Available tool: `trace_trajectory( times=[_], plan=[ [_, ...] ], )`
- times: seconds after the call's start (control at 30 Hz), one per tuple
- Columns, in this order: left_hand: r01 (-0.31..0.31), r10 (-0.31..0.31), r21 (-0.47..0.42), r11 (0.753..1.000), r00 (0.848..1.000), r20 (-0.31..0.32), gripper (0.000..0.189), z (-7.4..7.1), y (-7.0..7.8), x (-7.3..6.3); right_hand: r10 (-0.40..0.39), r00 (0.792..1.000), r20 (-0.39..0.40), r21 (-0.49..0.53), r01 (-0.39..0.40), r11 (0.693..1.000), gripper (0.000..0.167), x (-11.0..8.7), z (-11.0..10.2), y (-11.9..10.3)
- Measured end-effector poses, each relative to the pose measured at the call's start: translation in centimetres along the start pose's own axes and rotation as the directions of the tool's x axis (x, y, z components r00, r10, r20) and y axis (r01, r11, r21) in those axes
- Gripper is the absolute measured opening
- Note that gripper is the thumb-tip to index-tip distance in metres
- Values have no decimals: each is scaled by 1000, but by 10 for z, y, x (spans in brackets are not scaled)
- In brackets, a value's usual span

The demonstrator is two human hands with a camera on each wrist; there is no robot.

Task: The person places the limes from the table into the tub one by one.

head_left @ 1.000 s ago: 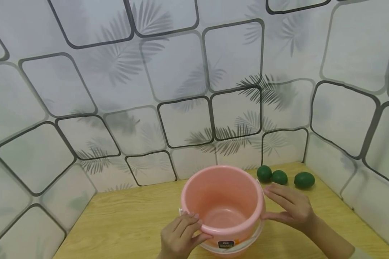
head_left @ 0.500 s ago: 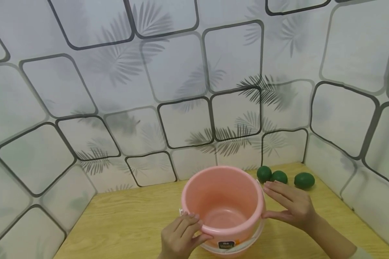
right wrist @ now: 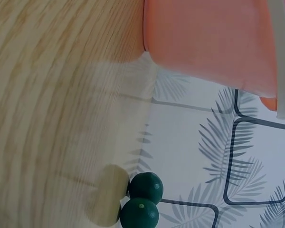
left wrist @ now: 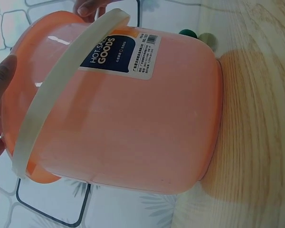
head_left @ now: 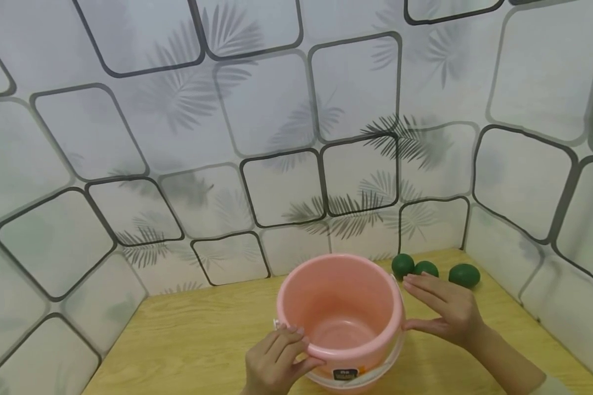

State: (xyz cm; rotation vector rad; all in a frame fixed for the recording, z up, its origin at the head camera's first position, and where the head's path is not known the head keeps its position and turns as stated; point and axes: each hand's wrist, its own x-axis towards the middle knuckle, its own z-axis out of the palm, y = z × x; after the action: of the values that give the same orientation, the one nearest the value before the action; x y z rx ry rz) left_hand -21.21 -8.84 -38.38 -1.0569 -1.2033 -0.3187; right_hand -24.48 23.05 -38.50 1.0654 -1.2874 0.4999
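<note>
A pink plastic bucket stands upright on the wooden table, and its open top shows a bare inside. Its white handle hangs down along the front, across a dark blue label. My left hand holds the near left of the rim, fingers over the edge and thumb on the outside. On the other side, my right hand has its fingers straight, with the thumb tip at the bucket's right side; whether it touches is hard to tell. The right wrist view shows no part of that hand.
Dark green lime-like fruits lie behind the right hand: a left one, a middle one partly covered by the fingertips, and a right one set apart. Patterned walls bound the wooden table at the back and sides.
The right hand has shifted very slightly to the right, off the rim's edge. The left hand, bucket and fruits stay where they were.
</note>
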Motion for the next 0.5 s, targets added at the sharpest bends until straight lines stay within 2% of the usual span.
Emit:
trace_trajectory(
  times=[0.33,0.5],
  plan=[
    [-3,3,-13,1000,1000,10,44,0,0,6,22,999,34,-10,-21,1000,61,-11,-5,8],
    [-4,4,-18,1000,1000,1,44,0,0,7,33,999,17,-20,-32,999,62,-15,-7,10]
  ],
)
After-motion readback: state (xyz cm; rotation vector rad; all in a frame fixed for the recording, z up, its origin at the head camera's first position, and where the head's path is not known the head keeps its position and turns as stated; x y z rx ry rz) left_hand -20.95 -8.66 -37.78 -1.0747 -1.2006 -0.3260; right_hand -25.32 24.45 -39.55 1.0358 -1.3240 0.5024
